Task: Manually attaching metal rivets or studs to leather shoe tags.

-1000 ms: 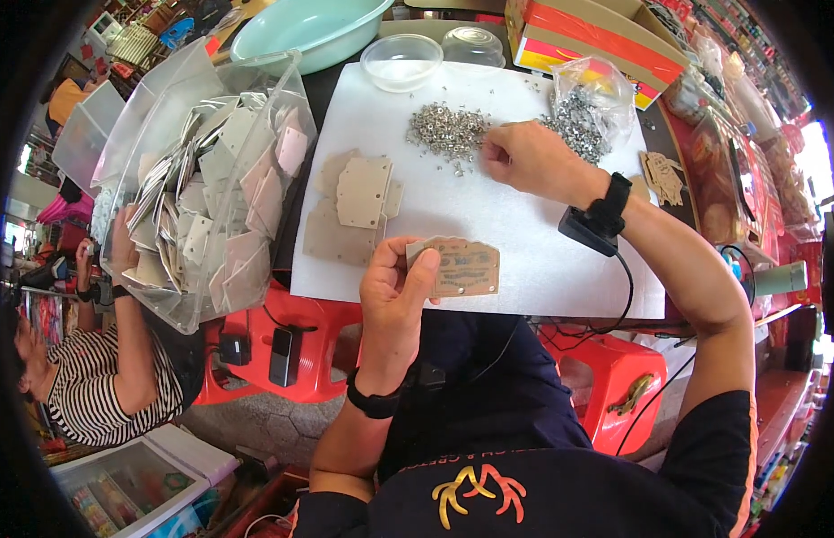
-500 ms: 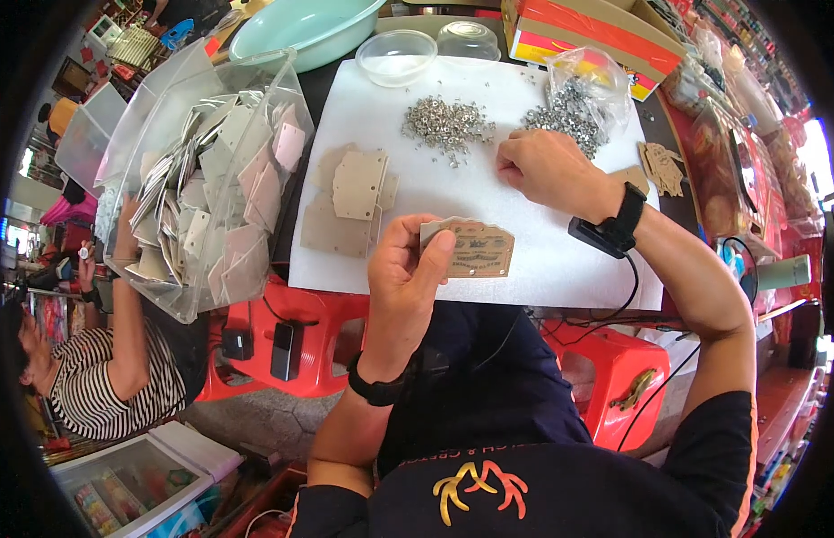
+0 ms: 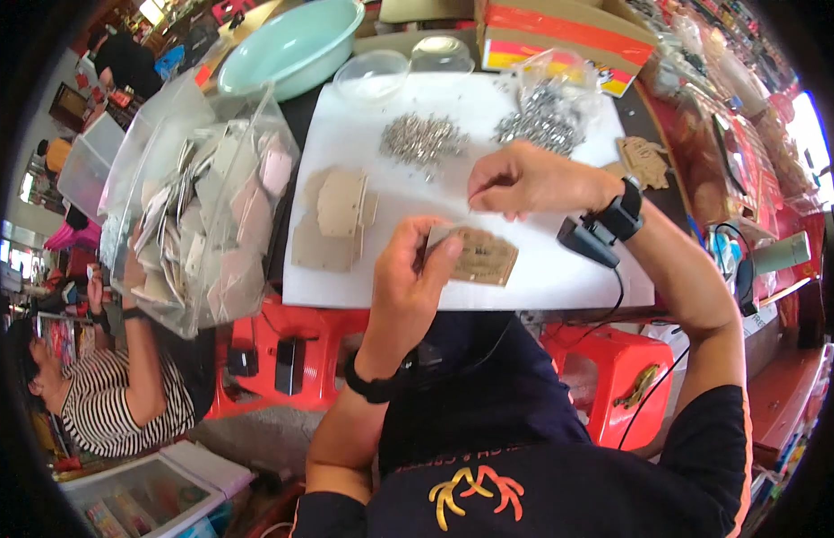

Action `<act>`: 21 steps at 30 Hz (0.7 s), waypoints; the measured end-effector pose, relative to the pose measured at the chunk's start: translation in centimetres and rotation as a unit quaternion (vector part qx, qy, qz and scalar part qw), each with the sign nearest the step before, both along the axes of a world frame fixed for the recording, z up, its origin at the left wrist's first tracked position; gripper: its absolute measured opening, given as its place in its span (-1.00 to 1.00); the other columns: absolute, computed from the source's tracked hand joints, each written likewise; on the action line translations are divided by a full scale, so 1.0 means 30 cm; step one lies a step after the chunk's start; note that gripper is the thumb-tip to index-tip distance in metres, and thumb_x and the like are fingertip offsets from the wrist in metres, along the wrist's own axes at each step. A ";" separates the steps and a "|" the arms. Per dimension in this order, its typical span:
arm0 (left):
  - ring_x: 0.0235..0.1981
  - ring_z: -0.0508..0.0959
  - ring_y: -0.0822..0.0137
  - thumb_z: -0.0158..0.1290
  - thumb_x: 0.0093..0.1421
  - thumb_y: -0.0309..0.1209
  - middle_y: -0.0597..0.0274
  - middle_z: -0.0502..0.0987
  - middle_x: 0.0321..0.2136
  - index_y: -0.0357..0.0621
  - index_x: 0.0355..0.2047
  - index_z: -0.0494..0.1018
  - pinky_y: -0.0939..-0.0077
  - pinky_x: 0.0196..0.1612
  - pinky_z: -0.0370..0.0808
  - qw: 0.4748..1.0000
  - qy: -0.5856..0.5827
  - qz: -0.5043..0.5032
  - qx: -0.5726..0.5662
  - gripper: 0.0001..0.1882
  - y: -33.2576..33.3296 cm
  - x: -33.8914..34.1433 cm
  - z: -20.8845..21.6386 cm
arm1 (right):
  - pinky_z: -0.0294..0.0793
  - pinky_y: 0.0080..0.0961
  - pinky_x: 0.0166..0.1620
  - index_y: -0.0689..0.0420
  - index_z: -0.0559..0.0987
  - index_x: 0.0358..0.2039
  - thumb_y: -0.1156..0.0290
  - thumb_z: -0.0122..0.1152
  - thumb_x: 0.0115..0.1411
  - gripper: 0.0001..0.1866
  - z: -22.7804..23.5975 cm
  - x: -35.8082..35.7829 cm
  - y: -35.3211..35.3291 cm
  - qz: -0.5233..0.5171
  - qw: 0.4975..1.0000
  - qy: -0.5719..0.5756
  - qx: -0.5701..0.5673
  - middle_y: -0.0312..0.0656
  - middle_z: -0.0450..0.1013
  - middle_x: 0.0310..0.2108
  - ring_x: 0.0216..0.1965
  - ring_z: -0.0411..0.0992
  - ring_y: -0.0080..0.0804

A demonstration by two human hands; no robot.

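The right grip [image 3: 533,177] is moved away from the metal pieces [image 3: 540,125], toward the brown card [image 3: 481,260], which is pinched in the left grip [image 3: 411,280] above the front edge of the white sheet [image 3: 569,289]. The right grip is pressed together; its contents cannot be discerned. The card's left end is covered. Rightward, bare sheet is left open.

Brown card [image 3: 481,260], white sheet [image 3: 560,285]
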State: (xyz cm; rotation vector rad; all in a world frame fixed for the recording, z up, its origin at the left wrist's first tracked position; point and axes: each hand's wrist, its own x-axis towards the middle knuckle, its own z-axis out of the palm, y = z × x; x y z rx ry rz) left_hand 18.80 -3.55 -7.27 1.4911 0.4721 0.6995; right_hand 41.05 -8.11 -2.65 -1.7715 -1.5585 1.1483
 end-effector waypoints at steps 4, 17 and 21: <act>-0.35 0.42 0.61 0.04 0.29 -0.49 0.34 0.48 -0.36 -0.28 -0.17 0.38 0.68 -0.27 0.40 0.999 -0.016 -0.030 -0.008 -0.85 -0.021 0.025 -0.007 | 0.39 -0.66 -0.49 0.23 0.59 -0.32 0.38 0.20 0.20 -0.83 0.020 0.008 -0.026 0.057 0.992 0.110 -0.037 -0.36 0.46 -0.58 -0.57 0.39 -0.67; -0.37 0.44 0.59 0.08 0.25 -0.52 0.31 0.48 -0.38 -0.25 -0.16 0.34 0.65 -0.29 0.40 0.996 0.001 -0.084 0.034 -0.81 -0.038 0.035 0.008 | 0.36 -0.69 -0.51 0.30 0.58 -0.32 0.43 0.23 0.19 -0.83 -0.004 0.045 -0.068 0.118 0.959 0.251 -0.066 -0.35 0.45 -0.55 -0.57 0.37 -0.69; -0.34 0.46 0.57 0.09 0.24 -0.51 0.29 0.49 -0.37 -0.26 -0.15 0.33 0.64 -0.27 0.42 0.995 -0.008 -0.099 0.003 -0.78 -0.047 0.032 0.005 | 0.36 -0.68 -0.52 0.30 0.58 -0.32 0.44 0.23 0.19 -0.84 -0.015 0.046 -0.077 0.123 0.950 0.279 -0.076 -0.34 0.45 -0.57 -0.58 0.37 -0.69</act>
